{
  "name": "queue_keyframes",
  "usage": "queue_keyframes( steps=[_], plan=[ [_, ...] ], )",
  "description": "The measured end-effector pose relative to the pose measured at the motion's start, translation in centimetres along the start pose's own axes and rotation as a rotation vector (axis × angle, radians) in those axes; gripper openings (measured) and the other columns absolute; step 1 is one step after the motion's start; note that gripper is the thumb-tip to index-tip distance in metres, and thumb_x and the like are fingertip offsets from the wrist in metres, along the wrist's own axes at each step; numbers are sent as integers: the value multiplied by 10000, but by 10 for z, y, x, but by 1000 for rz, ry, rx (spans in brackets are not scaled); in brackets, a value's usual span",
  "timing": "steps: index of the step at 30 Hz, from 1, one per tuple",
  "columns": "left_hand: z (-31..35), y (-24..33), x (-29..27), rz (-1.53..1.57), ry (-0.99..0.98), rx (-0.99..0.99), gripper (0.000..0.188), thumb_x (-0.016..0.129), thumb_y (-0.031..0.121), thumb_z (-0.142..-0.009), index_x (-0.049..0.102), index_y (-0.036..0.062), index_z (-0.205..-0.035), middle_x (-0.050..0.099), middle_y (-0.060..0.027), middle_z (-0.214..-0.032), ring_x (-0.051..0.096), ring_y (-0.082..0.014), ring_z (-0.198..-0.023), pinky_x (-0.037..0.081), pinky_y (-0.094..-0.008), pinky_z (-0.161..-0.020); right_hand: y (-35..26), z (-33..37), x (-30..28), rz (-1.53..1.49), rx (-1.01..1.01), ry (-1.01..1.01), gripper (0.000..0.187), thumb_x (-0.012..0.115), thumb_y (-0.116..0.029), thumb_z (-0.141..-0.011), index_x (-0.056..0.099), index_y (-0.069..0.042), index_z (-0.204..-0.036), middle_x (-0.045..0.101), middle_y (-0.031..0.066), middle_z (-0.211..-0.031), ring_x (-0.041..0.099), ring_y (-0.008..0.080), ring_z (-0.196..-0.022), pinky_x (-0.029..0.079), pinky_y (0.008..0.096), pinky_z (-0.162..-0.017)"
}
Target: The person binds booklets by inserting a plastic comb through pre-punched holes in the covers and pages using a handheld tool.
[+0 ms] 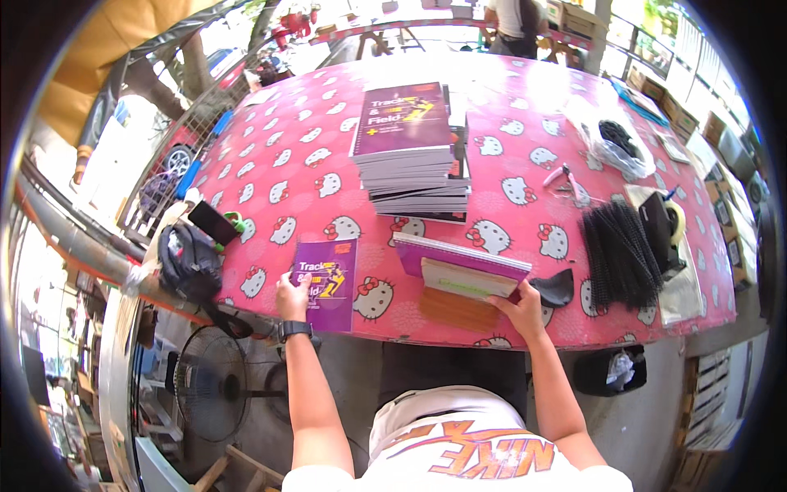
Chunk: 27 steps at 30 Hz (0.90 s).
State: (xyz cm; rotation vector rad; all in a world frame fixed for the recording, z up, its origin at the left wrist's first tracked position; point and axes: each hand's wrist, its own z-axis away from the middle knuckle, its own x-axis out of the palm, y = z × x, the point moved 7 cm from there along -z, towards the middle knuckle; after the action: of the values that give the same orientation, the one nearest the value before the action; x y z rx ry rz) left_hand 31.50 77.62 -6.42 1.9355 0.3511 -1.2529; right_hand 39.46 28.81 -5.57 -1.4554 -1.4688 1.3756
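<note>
My left hand (293,297) grips the left edge of a purple-covered booklet (332,283) lying at the table's near edge. My right hand (522,310) is closed on the right end of another purple booklet (467,256), which stands tilted on its long edge, its pages and spine facing up. Just in front of that booklet sit a pale box-like block (463,281) and a brown wooden block (455,310). Beyond both hands rises a tall stack of booklets (410,168), a purple cover on top. To the right of my right hand lies a dark curved piece (554,289).
Black plastic binding coils (619,256) lie at right, by a tape roll (675,223). Pink-handled pliers (566,182) and a clear bag (625,152) of black items lie farther back. A dark backpack (190,261) rests at left; a fan (211,384) stands below. One person (518,25) is far off.
</note>
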Motion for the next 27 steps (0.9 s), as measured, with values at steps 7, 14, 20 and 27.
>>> queue_keyframes(
  steps=[7, 14, 20, 27],
  plan=[
    [9, -8, -6, -14, 69, -25, 557, 722, 449, -726, 592, 53, -1095, 622, -161, -1006, 609, -343, -920, 482, -444, -768, 2, -1, 4, -82, 22, -30, 406, 765, -87, -738, 577, 13, -1084, 646, 61, -994, 582, 104, -900, 473, 273, -810],
    [14, -1, -8, 35, 95, -21, 520, 722, 430, -733, 597, 69, -1084, 625, -139, -996, 609, -332, -911, 480, -433, -762, 8, 3, 1, -104, 134, -38, 391, 758, -68, -740, 572, 21, -1073, 657, 87, -982, 591, 120, -922, 473, 268, -808],
    [14, -6, -6, 78, 165, -50, 520, 735, 426, -720, 606, 70, -1076, 642, -149, -982, 617, -334, -902, 485, -429, -754, 8, 2, 3, -42, 50, -62, 386, 761, -97, -749, 573, 23, -1065, 656, 89, -969, 594, 138, -898, 466, 296, -817],
    [6, -4, -6, 179, 0, -137, 539, 782, 401, -664, 626, 61, -1052, 677, -170, -934, 653, -323, -863, 505, -418, -725, 13, 0, 0, -24, 41, -32, 392, 768, -119, -748, 574, 30, -1055, 648, 74, -950, 587, 138, -868, 463, 291, -801]
  ],
)
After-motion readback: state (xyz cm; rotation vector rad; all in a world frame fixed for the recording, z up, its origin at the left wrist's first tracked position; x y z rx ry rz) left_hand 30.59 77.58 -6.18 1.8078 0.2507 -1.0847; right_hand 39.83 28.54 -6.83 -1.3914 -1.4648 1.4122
